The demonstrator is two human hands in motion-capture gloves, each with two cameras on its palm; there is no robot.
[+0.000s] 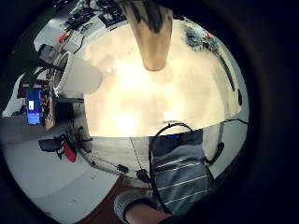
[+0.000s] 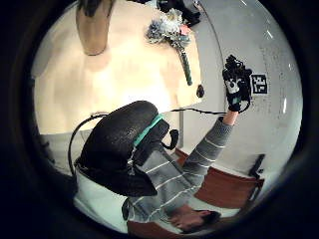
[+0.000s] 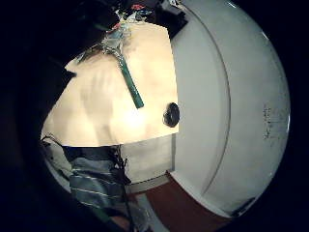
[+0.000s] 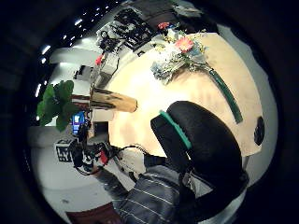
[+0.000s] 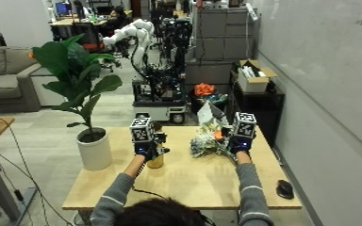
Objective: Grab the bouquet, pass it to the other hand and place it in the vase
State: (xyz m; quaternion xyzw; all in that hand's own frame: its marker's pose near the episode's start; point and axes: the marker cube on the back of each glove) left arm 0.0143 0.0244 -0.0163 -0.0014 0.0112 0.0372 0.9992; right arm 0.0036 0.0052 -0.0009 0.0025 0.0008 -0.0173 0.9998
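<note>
The right hand (image 5: 242, 143) hovers above the bouquet (image 5: 207, 141), holding nothing; how far its fingers are spread cannot be told. The bouquet lies flat on the table (image 5: 193, 181), near the vase (image 5: 156, 157). The left hand (image 5: 146, 147) hangs over the vase, also holding nothing. Pickup, handover and placing all seem left to do.

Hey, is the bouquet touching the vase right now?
Apart. The right thumb side palm view shows bare tabletop between the bouquet and the vase; the left thumb side palm view shows the same gap.
</note>
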